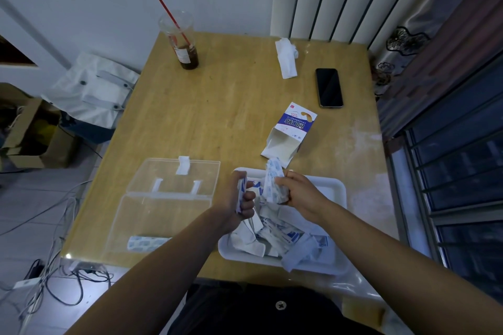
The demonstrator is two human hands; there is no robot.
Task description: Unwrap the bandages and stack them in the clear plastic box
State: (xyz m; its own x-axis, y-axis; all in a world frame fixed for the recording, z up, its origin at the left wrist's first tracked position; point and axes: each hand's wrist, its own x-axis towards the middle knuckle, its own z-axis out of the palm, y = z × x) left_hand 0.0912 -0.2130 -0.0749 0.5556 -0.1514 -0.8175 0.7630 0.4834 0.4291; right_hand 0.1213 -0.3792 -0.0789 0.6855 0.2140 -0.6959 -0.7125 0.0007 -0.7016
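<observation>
A white tray (336,226) at the table's near right holds a heap of white-and-blue bandage wrappers (275,236). Above the tray, my left hand (241,198) grips a small wrapper piece (241,187) in curled fingers. My right hand (294,193) holds a bandage strip (273,182) upright beside it. The clear plastic box (160,215) lies open to the left, lid flipped back. One bandage (148,242) lies at the box's near edge.
An opened bandage carton (292,133) lies beyond the tray. A black phone (328,87), a crumpled tissue (285,58) and a plastic cup (182,41) with a red straw stand farther back on the wooden table (206,117). Cables and boxes cover the floor at left.
</observation>
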